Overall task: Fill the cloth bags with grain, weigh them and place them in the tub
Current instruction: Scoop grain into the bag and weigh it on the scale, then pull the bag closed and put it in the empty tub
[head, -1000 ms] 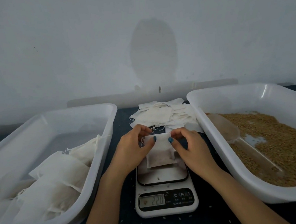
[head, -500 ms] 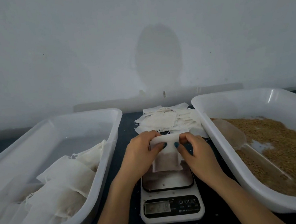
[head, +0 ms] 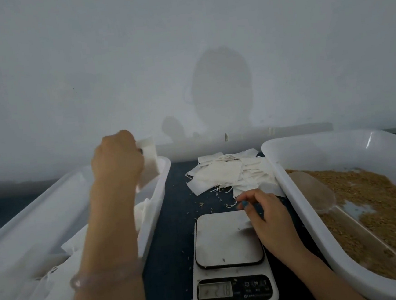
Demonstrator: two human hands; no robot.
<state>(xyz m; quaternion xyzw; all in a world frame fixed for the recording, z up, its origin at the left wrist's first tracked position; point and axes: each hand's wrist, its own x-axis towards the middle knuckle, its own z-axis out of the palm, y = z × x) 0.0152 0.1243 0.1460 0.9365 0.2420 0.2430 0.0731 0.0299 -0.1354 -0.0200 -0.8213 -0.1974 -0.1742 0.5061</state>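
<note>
Closest in, the white scale sits with its smooth steel plate bare. The right grip hovers at the plate's far corner, fingers loosely curled, holding nothing. Further out, the left grip pinches a filled cloth bag above the glossy white tub. Beyond, frayed empty bags heap on the dark counter.

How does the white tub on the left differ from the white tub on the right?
The left tub holds filled cloth bags; the right tub holds loose grain. A clear scoop lies in the right tub; none shows in the left tub. The left hand holds a bag above the left tub; the right hand is beside the right tub, at the scale. Both are white, shallow and rectangular.
</note>
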